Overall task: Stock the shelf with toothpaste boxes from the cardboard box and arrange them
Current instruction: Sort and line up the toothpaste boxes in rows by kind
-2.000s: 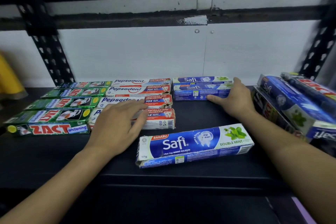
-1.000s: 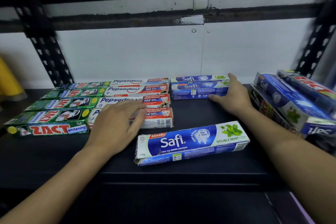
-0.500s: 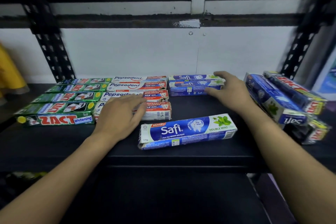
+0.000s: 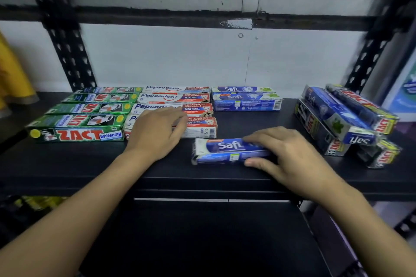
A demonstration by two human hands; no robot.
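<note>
On the black shelf (image 4: 67, 164) lie rows of toothpaste boxes: green Zact boxes (image 4: 76, 134) at the left, white Pepsodent boxes (image 4: 173, 98) in the middle, two blue Safi boxes (image 4: 246, 100) at the back. My left hand (image 4: 155, 134) rests flat on the front Pepsodent box (image 4: 201, 128). My right hand (image 4: 286, 155) grips a loose blue Safi box (image 4: 222, 149) near the shelf's front edge, fingers over its top, thumb on its front side. The cardboard box is out of view.
A loose pile of Safi and Zact boxes (image 4: 342, 119) lies at the shelf's right end. Black perforated uprights (image 4: 69, 56) stand at both back corners before a white wall. Something yellow (image 4: 11, 74) sits at the far left.
My right hand has left the back Safi boxes and come forward onto the loose Safi box, closing on it. My left hand has stayed on the Pepsodent box.
</note>
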